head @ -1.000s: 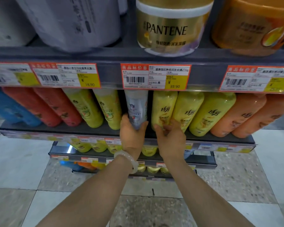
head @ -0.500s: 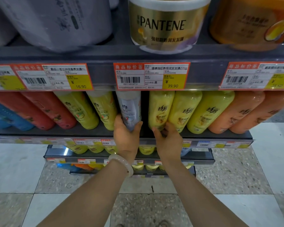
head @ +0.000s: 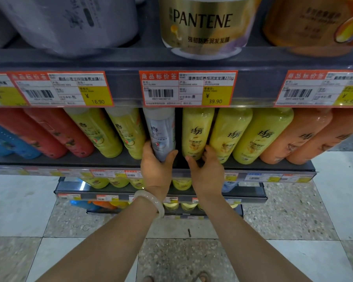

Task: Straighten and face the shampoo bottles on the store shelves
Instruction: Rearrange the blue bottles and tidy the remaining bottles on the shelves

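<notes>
A row of shampoo bottles stands on the dark shelf [head: 114, 161] under the price rail. My left hand [head: 156, 169] grips the base of a pale grey-white bottle [head: 161, 131] in the middle of the row, thumb on its right side. My right hand [head: 207, 169] holds the base of the yellow bottle [head: 196, 131] just to its right, fingers reaching between it and the neighbouring yellow bottle [head: 229, 135]. A dark gap separates the grey-white bottle from the yellow one. Labels on these bottles face me.
Left of the grey-white bottle stand yellow-green [head: 126, 131], red [head: 57, 131] and blue [head: 6, 139] bottles; orange bottles [head: 298, 137] stand at the right. Above, a gold Pantene tub [head: 202, 25] and price tags [head: 189, 88]. Lower shelves [head: 249, 193] jut out over the tiled floor.
Both hands have stayed on the same two bottles. My right hand's fingers have spread and shifted to the yellow bottle's right side. The view has tilted slightly.
</notes>
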A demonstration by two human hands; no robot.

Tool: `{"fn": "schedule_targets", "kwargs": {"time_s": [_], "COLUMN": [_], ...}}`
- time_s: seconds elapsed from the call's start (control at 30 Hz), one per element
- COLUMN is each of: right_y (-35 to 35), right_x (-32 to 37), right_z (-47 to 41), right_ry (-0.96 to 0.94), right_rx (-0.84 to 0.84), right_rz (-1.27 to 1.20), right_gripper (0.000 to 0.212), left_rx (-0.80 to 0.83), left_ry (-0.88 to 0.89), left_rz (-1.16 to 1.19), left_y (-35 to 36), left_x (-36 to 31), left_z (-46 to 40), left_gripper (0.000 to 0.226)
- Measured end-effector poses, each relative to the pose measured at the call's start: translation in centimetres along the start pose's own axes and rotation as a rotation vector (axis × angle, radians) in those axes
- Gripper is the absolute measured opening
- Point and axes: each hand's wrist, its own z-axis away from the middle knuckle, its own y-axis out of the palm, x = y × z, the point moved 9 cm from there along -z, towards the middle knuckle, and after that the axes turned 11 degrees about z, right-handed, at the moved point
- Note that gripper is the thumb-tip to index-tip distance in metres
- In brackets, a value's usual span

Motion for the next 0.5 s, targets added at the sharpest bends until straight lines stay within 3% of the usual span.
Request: {"fn": "schedule_targets", "kwargs": {"time_s": [0.27, 0.5], "right_y": [-0.01, 0.41], "right_x": [0.24, 0.83], "right_z": [-0.34, -0.43], "right_ry": [-0.05, -0.061], "right_rx": [0.007, 0.03], "right_rz": [0.099, 0.115], "right_gripper": [0.048, 0.054], "left_rx": [0.007, 0.011], "left_ry": [0.016, 0.011], "left_rz": [-0.042, -0.067], "left_y": [-0.17, -0.28], "left_x": [0.85, 0.96], "left_z": [-0.34, -0.3], "left_gripper": [0.057, 0.06]}}
